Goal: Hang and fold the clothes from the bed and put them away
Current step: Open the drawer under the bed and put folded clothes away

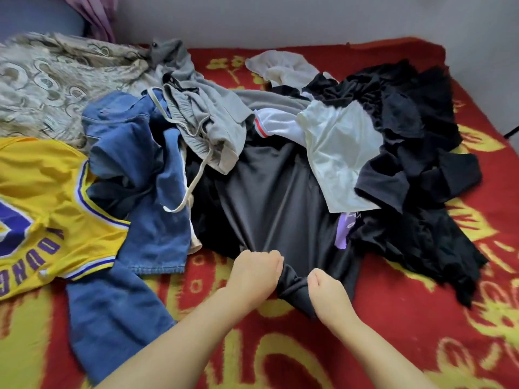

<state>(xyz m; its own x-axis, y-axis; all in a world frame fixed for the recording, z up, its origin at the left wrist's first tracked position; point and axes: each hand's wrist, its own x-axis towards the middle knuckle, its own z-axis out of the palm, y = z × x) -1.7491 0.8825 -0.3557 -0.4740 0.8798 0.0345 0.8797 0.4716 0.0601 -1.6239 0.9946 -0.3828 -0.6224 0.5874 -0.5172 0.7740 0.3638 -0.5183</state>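
Hands, left (pixel 257 272) and right (pixel 327 290), grip clamped on smooth dark-grey garment (pixel 269 192), fabric pulled taut.

Home bedroom, red patterned bed (pixel 393 318), heaped clothes (pixel 280 164), curtain (pixel 101 18)

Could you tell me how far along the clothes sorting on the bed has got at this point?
Nothing looks folded or hung yet. In hand: the left hand and right hand both grip the near edge of a dark shirt that is still partly under the pile. Left: the yellow jersey, blue jeans, grey shorts, white top and black clothes lie loose on the red blanket.
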